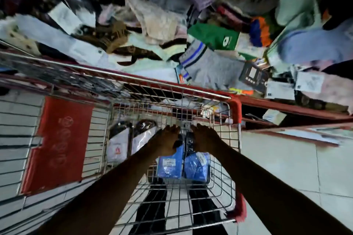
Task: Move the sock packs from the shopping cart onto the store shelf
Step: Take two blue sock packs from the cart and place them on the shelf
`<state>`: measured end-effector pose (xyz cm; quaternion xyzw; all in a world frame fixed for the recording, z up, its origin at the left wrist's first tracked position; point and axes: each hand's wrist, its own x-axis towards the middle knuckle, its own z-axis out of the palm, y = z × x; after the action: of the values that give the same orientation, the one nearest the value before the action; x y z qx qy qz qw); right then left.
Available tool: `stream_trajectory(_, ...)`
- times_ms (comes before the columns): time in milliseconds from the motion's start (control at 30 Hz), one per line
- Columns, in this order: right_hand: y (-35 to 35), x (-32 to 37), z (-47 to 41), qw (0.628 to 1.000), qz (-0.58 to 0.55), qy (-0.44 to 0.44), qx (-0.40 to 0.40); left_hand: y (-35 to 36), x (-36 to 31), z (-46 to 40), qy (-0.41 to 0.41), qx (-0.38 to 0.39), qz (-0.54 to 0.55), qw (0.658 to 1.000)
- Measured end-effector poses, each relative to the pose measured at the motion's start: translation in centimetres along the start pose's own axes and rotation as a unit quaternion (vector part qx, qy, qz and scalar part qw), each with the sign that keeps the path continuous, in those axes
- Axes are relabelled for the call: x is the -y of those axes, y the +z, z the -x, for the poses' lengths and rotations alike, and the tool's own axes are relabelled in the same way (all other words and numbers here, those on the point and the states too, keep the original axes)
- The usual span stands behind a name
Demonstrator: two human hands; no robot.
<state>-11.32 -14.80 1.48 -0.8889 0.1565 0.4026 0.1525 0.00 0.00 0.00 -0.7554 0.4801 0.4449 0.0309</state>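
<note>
Both my hands reach down into the wire shopping cart (225, 158). My left hand (168, 139) curls around the top of a blue sock pack (169, 166). My right hand (205, 138) curls around the top of a second blue sock pack (196, 167) right beside the first. Two more packs with dark socks and white card labels (131, 139) lie in the cart to the left. The store shelf (286, 107) with a red front edge stretches across the top, heaped with loose sock packs (215, 66) in many colours.
A red plastic panel (57, 145) hangs on the cart's left side. Red corner bumpers (236, 110) mark the cart's right edge. A lower shelf level (273, 116) holds a small box. Pale floor tiles (286, 168) lie to the right.
</note>
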Motion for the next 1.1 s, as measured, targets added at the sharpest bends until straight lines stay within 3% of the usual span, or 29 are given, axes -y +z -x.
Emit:
stream_trajectory(133,0.4,-0.5,-2.0,0.998,-0.008,0.006,0.055,0.0,0.3,-1.9,-0.003,0.015,0.004,1.000)
stream_trajectory(400,0.1,-0.2,-2.9,0.995,0.022,0.041,0.088,-0.2,-0.2,-3.6,-0.019,0.054,-0.112,0.992)
stream_trajectory(633,-1.1,0.1,-1.0,0.991,-0.071,0.010,0.109,-0.5,0.6,-0.6,0.021,0.041,-0.095,0.994)
stream_trajectory(800,-1.8,0.6,3.6,0.996,-0.086,-0.020,0.008,-1.2,-0.1,3.8,0.054,0.036,0.017,0.998)
stream_trajectory(933,-4.6,1.0,8.7,0.987,-0.119,-0.036,-0.103,-3.7,-1.3,8.8,0.073,-0.087,-0.021,0.993)
stream_trajectory(1100,-12.6,1.9,16.4,0.967,-0.076,-0.059,-0.237,-11.3,-4.3,16.5,0.063,-0.216,-0.008,0.974)
